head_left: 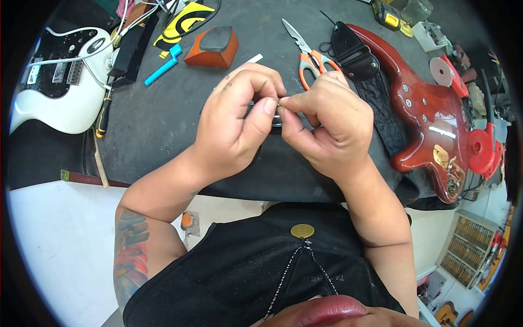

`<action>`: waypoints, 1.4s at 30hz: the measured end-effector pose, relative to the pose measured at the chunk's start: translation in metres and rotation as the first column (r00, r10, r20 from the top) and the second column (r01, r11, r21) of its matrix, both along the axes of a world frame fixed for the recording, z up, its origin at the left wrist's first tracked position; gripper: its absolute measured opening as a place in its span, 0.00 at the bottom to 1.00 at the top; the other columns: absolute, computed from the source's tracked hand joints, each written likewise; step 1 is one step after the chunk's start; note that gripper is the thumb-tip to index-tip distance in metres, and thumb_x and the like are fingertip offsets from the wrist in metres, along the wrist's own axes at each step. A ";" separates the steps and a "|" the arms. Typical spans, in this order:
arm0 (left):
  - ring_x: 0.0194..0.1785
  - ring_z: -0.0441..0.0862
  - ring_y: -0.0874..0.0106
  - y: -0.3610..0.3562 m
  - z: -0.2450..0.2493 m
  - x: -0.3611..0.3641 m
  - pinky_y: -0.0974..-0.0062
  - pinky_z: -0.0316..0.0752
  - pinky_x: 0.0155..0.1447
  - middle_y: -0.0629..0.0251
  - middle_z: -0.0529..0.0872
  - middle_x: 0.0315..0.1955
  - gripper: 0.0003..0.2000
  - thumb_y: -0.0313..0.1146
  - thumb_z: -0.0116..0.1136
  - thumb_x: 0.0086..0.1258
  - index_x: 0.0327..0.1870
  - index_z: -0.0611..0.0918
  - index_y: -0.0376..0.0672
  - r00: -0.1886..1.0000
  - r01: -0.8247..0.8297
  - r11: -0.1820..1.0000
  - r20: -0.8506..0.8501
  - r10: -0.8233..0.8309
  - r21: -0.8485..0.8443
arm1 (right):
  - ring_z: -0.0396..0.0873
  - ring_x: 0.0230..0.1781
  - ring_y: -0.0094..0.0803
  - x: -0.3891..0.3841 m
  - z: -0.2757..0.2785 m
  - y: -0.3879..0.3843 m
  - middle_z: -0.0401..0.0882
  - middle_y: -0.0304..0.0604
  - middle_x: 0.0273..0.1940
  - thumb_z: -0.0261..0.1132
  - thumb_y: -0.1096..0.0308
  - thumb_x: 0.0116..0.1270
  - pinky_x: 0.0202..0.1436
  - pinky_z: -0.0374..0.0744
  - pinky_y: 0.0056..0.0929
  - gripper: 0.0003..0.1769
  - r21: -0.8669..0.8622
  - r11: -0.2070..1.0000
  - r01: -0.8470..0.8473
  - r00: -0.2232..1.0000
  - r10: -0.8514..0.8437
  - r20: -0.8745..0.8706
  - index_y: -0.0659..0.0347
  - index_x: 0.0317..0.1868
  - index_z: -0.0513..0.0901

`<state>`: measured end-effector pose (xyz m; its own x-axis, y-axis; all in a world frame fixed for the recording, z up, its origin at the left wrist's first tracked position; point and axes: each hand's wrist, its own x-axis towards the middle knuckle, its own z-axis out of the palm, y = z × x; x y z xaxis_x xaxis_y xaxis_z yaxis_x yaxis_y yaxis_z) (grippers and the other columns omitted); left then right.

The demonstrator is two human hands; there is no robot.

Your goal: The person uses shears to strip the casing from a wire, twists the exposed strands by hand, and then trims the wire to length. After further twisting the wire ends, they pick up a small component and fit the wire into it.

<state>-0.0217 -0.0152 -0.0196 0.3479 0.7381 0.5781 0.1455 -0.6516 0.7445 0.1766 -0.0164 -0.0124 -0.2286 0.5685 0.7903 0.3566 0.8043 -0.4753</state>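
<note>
My left hand (231, 111) and my right hand (335, 122) meet over the dark work mat. Thumb and fingers of each are pinched together around a tiny brass-coloured piece (279, 103), too small to name. Just below the fingertips a shiny metal part (277, 121) shows, mostly hidden by the hands. Close behind my right hand lies a pair of scissors (308, 59) with orange handles, blades pointing away. Beyond my left hand a thin white strip (255, 58) pokes out.
A white guitar body (73, 111) and a screwdriver (103, 117) lie left; a red guitar body (430, 109) lies right. Behind are a blue string winder (162, 66), an orange block (212, 52), a black pouch (354, 54) and a yellow tape measure (388, 15). The mat's edge (294, 191) is near me.
</note>
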 end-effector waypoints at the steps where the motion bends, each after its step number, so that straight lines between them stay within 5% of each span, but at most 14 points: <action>1: 0.43 0.81 0.71 0.000 -0.001 0.001 0.71 0.77 0.49 0.60 0.86 0.42 0.06 0.26 0.63 0.76 0.47 0.80 0.36 0.997 0.009 0.997 0.075 -0.003 -0.079 | 0.77 0.25 0.35 0.000 -0.001 0.000 0.78 0.36 0.25 0.77 0.80 0.48 0.38 0.73 0.33 0.13 0.011 1.000 -0.012 1.000 0.012 0.013 0.57 0.33 0.85; 4: 0.53 0.78 0.73 -0.007 0.008 -0.004 0.71 0.75 0.61 0.57 0.82 0.52 0.04 0.25 0.56 0.79 0.48 0.79 0.34 0.994 0.092 0.972 0.080 -0.076 -0.215 | 0.77 0.25 0.35 -0.001 -0.001 -0.002 0.79 0.36 0.26 0.78 0.79 0.48 0.38 0.72 0.34 0.14 0.053 0.999 0.008 0.999 -0.010 0.051 0.56 0.33 0.83; 9: 0.50 0.79 0.72 -0.007 0.012 -0.002 0.71 0.76 0.58 0.56 0.83 0.49 0.04 0.24 0.57 0.78 0.47 0.80 0.32 0.996 0.005 0.995 -0.089 -0.013 -0.097 | 0.72 0.22 0.35 -0.003 -0.007 0.001 0.75 0.36 0.22 0.77 0.81 0.48 0.35 0.70 0.33 0.12 0.100 0.995 0.029 0.999 -0.032 0.038 0.59 0.32 0.86; 11: 0.40 0.82 0.66 -0.003 0.010 0.002 0.71 0.78 0.47 0.58 0.86 0.42 0.02 0.22 0.62 0.75 0.42 0.80 0.36 0.994 -0.056 0.997 -0.095 0.062 0.059 | 0.73 0.22 0.35 -0.004 -0.008 0.001 0.75 0.37 0.22 0.77 0.81 0.48 0.35 0.70 0.34 0.12 0.106 0.993 0.043 0.998 -0.048 0.048 0.59 0.32 0.86; 14: 0.41 0.81 0.63 -0.001 0.007 0.002 0.68 0.78 0.51 0.56 0.84 0.44 0.03 0.21 0.59 0.76 0.45 0.78 0.36 0.988 -0.043 0.993 -0.142 0.058 0.110 | 0.70 0.22 0.34 -0.004 -0.006 0.000 0.74 0.37 0.22 0.77 0.81 0.48 0.33 0.69 0.33 0.11 0.090 0.995 0.040 0.999 -0.043 0.030 0.60 0.32 0.86; 17: 0.44 0.80 0.61 -0.002 0.001 0.002 0.66 0.77 0.55 0.53 0.82 0.47 0.04 0.22 0.57 0.78 0.47 0.76 0.36 0.988 -0.054 0.983 -0.132 0.077 0.174 | 0.65 0.21 0.26 -0.004 0.000 -0.008 0.72 0.33 0.22 0.76 0.79 0.53 0.31 0.65 0.28 0.08 -0.125 0.991 -0.038 0.998 0.032 -0.047 0.61 0.33 0.86; 19: 0.45 0.79 0.63 -0.004 -0.003 0.001 0.67 0.76 0.56 0.53 0.82 0.48 0.03 0.23 0.56 0.79 0.48 0.76 0.36 0.990 -0.063 0.982 -0.113 0.084 0.177 | 0.68 0.22 0.24 -0.004 0.001 -0.013 0.72 0.33 0.21 0.74 0.76 0.56 0.29 0.66 0.28 0.05 -0.513 0.841 -0.170 0.970 0.051 -0.238 0.60 0.32 0.85; 21: 0.47 0.79 0.64 -0.006 -0.003 0.003 0.68 0.76 0.56 0.52 0.81 0.49 0.03 0.24 0.55 0.81 0.48 0.75 0.37 0.991 -0.073 0.981 -0.094 0.091 0.181 | 0.67 0.23 0.20 -0.006 0.001 -0.014 0.72 0.32 0.21 0.74 0.76 0.58 0.28 0.65 0.26 0.04 -0.543 0.814 -0.204 0.955 0.042 -0.295 0.61 0.33 0.86; 22: 0.48 0.79 0.67 -0.008 -0.003 0.005 0.69 0.76 0.57 0.54 0.82 0.50 0.03 0.25 0.55 0.82 0.49 0.76 0.37 0.999 -0.021 1.000 0.028 0.020 0.023 | 0.65 0.24 0.16 -0.006 0.001 -0.015 0.73 0.30 0.22 0.73 0.75 0.59 0.27 0.64 0.24 0.03 -0.571 0.785 -0.239 0.936 0.030 -0.350 0.62 0.33 0.87; 26: 0.50 0.78 0.75 -0.012 0.008 0.012 0.72 0.76 0.57 0.59 0.83 0.52 0.06 0.27 0.56 0.83 0.54 0.77 0.36 0.893 0.272 0.870 0.446 -0.068 -0.412 | 0.65 0.23 0.15 -0.004 0.002 -0.014 0.75 0.29 0.23 0.74 0.73 0.60 0.27 0.64 0.23 0.04 -0.554 0.807 -0.203 0.920 -0.036 -0.390 0.61 0.34 0.87; 30: 0.44 0.81 0.79 -0.011 0.006 0.004 0.77 0.79 0.50 0.64 0.85 0.47 0.08 0.29 0.57 0.85 0.54 0.78 0.34 0.961 0.236 0.863 0.238 -0.140 -0.446 | 0.66 0.22 0.17 -0.003 0.000 -0.012 0.75 0.31 0.23 0.76 0.73 0.59 0.28 0.65 0.25 0.05 -0.537 0.824 -0.181 0.916 -0.057 -0.396 0.61 0.34 0.87; 32: 0.42 0.81 0.81 -0.013 0.009 0.005 0.80 0.78 0.47 0.66 0.85 0.42 0.07 0.30 0.57 0.86 0.53 0.80 0.34 0.953 0.224 0.838 0.292 -0.081 -0.497 | 0.67 0.22 0.19 0.000 -0.001 -0.009 0.75 0.32 0.23 0.76 0.73 0.58 0.30 0.66 0.25 0.05 -0.526 0.837 -0.150 0.939 -0.045 -0.340 0.60 0.34 0.87; 34: 0.42 0.80 0.81 -0.010 0.010 0.000 0.80 0.76 0.47 0.69 0.84 0.41 0.07 0.29 0.60 0.83 0.53 0.80 0.36 0.938 0.274 0.760 0.338 -0.076 -0.590 | 0.71 0.24 0.26 0.002 -0.002 -0.003 0.74 0.33 0.24 0.76 0.74 0.54 0.38 0.69 0.30 0.09 -0.127 0.988 0.088 0.987 -0.104 -0.119 0.58 0.37 0.87; 42: 0.37 0.78 0.84 -0.010 0.009 -0.002 0.83 0.74 0.42 0.70 0.85 0.37 0.08 0.31 0.63 0.82 0.50 0.83 0.35 0.960 0.191 0.803 0.278 -0.033 -0.565 | 0.74 0.28 0.31 0.004 -0.002 0.001 0.73 0.33 0.25 0.77 0.74 0.47 0.44 0.69 0.35 0.15 -0.036 0.995 0.088 0.996 -0.088 0.007 0.54 0.38 0.86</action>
